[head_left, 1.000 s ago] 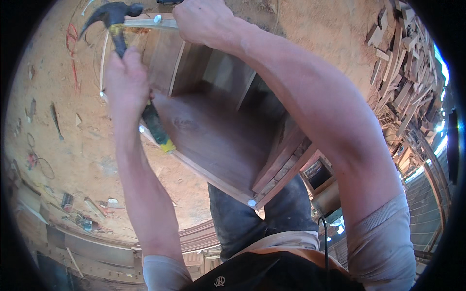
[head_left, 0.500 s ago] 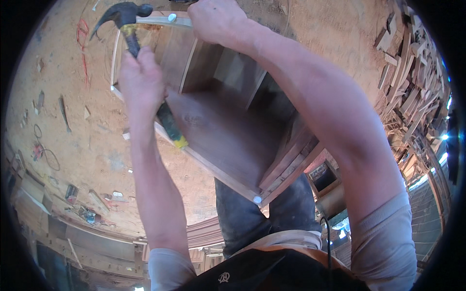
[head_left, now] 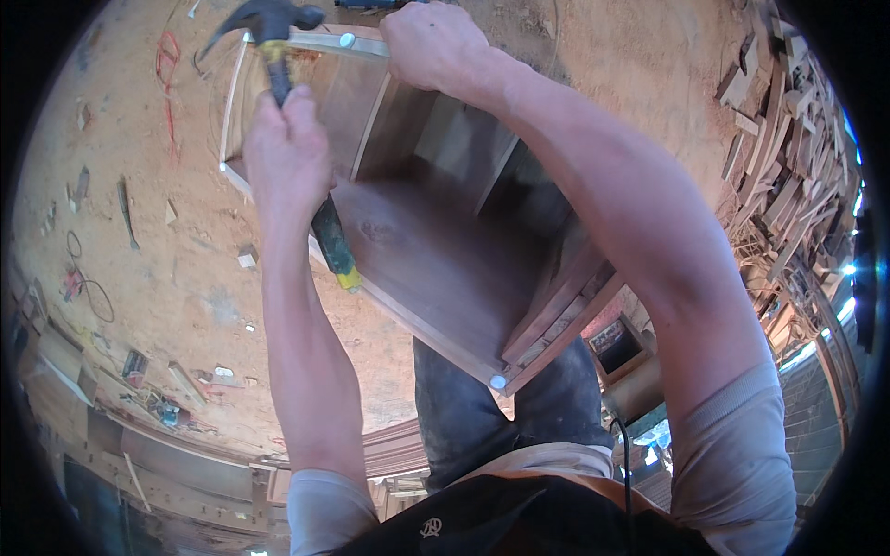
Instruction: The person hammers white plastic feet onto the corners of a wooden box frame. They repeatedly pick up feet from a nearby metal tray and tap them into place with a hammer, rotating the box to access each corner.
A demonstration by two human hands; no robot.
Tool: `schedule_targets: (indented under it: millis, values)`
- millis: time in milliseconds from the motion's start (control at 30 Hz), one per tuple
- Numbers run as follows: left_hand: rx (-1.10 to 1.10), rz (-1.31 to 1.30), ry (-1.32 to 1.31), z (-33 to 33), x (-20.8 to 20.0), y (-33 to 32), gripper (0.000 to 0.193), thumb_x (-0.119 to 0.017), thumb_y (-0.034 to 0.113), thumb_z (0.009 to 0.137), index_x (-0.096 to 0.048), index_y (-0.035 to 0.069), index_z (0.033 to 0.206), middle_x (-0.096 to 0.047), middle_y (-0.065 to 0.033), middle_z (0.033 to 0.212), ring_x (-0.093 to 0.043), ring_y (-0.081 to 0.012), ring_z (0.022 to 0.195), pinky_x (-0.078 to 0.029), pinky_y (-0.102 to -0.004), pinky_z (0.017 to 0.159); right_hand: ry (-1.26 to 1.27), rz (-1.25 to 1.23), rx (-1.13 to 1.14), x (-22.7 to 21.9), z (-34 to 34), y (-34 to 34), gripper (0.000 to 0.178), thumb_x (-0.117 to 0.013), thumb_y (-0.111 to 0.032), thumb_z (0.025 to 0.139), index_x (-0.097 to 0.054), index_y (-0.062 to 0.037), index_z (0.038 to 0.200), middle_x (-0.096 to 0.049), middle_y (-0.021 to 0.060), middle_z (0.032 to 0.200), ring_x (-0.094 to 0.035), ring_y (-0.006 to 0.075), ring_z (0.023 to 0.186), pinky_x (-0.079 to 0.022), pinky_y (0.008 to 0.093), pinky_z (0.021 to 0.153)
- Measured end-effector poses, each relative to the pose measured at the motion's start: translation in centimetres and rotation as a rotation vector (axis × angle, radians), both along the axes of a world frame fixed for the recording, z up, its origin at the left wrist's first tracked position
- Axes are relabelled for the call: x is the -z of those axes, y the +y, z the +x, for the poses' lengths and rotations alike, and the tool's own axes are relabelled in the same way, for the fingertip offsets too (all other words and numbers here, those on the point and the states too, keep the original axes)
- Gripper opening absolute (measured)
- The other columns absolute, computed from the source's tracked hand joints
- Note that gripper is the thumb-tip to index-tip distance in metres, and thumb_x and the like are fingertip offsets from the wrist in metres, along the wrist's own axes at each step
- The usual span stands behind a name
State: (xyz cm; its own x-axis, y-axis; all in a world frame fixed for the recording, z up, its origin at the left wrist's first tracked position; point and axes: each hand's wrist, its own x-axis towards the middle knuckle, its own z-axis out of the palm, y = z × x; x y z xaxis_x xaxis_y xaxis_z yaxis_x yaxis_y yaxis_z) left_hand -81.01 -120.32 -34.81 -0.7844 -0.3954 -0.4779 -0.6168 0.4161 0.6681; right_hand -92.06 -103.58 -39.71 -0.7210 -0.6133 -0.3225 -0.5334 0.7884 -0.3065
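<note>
My left hand [head_left: 289, 162] is closed around the dark handle of a claw hammer [head_left: 269, 26]. The hammer's steel head is raised over the far left corner of an open wooden cabinet frame [head_left: 426, 246], and the yellow-banded end of its grip sticks out below my fist. At the frame's far edge, my right hand [head_left: 436, 51] is closed, its fingertips hidden; what they hold cannot be made out. Beside that hand a small white round pad [head_left: 348, 41] sits on the edge strip. Another white pad [head_left: 498, 382] is at the near corner, close to my legs.
A heap of wood offcuts [head_left: 788, 157] lies at the right. On the sandy ground at the left are a red cord [head_left: 169, 102], a dark tool [head_left: 126, 215] and a small wooden block [head_left: 247, 256]. A dark blue object [head_left: 366, 4] lies beyond the far edge.
The hammer and my left hand have shifted slightly right. The cabinet frame and my right hand also appear a little further right in the picture, with my right hand still at the far edge.
</note>
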Motion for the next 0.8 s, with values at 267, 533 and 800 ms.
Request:
schedule_targets:
  millis: [267,533,800]
  values:
    - [-0.144,0.057,0.117,2.5,-0.4,1.0,0.032,-0.050,0.027,0.107,-0.051,0.000,0.089,-0.059,-0.0099,0.065,-0.056,-0.0197,0.044,-0.046,-0.0375,0.043,-0.032,0.013,0.021,-0.1,0.0,0.0,0.022,-0.066,-0.009,0.079,-0.079,0.0000,0.093,-0.077,0.0224,0.097,-0.077,0.0370,0.090,-0.062,0.0464,0.079]
    - [0.051,0.102,-0.017,-1.7,0.5,-0.1,0.035,-0.047,0.028,0.104,-0.051,-0.003,0.088,-0.061,-0.0217,0.068,-0.066,-0.0349,0.056,-0.054,-0.0503,0.065,-0.044,0.124,0.006,-0.8,-0.6,-0.5,0.027,-0.073,-0.027,0.084,-0.077,-0.0011,0.091,-0.076,0.0232,0.093,-0.074,0.0411,0.093,-0.060,0.0507,0.082]
    - [0.061,0.205,-0.136,3.0,0.0,-3.0,0.037,-0.049,0.032,0.106,-0.056,-0.004,0.104,-0.063,-0.0173,0.071,-0.065,-0.0282,0.056,-0.050,-0.0418,0.054,-0.171,0.194,0.093,-0.7,-0.8,-1.3,0.037,-0.073,-0.035,0.086,-0.075,-0.0077,0.111,-0.075,0.0225,0.106,-0.073,0.0386,0.103,-0.059,0.0502,0.087]
